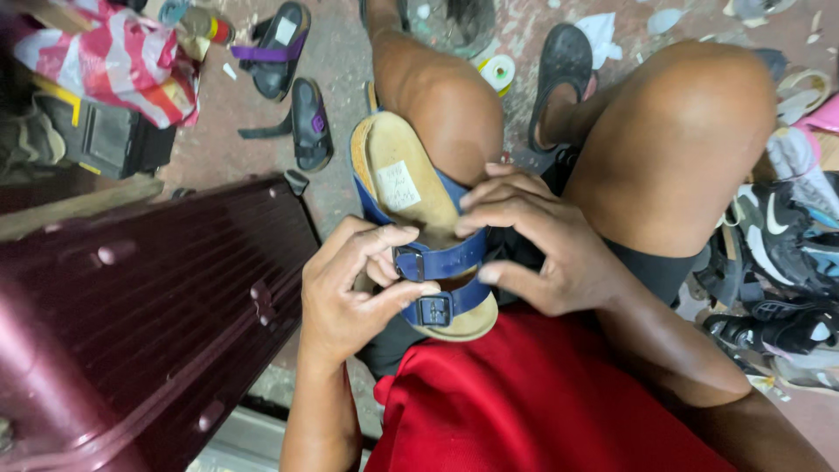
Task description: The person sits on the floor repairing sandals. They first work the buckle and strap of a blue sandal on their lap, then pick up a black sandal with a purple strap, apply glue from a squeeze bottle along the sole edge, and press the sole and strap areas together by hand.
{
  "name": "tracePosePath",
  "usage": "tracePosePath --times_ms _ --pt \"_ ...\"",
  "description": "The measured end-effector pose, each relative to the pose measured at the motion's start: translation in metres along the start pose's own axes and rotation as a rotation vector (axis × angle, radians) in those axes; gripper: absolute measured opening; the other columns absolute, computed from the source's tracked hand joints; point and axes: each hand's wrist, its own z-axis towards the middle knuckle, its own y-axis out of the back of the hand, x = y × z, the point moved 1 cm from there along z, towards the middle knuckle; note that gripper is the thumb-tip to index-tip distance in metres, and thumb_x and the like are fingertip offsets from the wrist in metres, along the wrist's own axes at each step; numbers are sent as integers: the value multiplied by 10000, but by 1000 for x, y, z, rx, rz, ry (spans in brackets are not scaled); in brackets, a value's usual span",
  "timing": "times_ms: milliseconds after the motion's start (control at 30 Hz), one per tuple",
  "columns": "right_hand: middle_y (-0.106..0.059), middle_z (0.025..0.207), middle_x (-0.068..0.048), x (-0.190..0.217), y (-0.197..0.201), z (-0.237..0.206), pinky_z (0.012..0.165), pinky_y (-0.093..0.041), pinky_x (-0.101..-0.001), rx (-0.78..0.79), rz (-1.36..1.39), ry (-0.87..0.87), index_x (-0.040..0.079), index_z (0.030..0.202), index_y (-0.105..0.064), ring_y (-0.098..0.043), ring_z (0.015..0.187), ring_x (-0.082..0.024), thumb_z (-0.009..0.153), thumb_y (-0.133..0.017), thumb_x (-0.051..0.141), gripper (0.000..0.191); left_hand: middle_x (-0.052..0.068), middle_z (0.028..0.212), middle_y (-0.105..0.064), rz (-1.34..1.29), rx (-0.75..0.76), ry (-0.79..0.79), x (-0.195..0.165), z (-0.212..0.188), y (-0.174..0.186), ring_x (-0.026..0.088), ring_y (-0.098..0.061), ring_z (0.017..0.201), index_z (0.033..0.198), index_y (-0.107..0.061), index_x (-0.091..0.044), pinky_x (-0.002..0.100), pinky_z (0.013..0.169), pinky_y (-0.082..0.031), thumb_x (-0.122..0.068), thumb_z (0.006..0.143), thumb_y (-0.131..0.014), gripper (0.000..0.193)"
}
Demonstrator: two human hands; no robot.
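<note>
A blue two-strap sandal (419,227) with a tan cork footbed lies across the person's lap, its toe end pointing up toward the left knee (446,105) and its heel over the black shorts (651,271). A small pale label sits on the footbed.

The left hand (350,288) is curled around the sandal's left edge, thumb and forefinger pinching the strap buckles (419,284) (two dark square ones, one on each strap). The right hand (533,245) is closed over the straps from the other side, fingers lying across the upper strap and thumb against the lower one. Both hands grip the sandal.

A dark red ribbed suitcase (131,323) lies just beside the left hand. On the concrete floor (341,52) above it are two black sandals with purple straps (293,79). The right foot wears a black slipper (559,74). A heap of sneakers (778,262) sits at the far right.
</note>
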Motion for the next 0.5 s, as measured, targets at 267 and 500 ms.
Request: tracePosePath --times_ms 267,500 --pt "-682 932 -50 -5 -21 2 1245 -406 -531 -31 195 -54 66 1008 -651 -696 943 -215 913 -753 65 139 43 956 -652 -1 34 -16 4 -6 -1 68 -602 675 1191 -715 -59 212 614 -499 -146 707 -955 548" --pt "-688 913 -44 -2 -28 6 1241 -411 -512 -68 193 -96 63 963 -628 -707 927 -206 908 -790 66 172 72 1014 -667 -61 34 12 2 -6 1 94 -688 726 1205 -690 -40 213 617 -550 -149 739 -933 536"
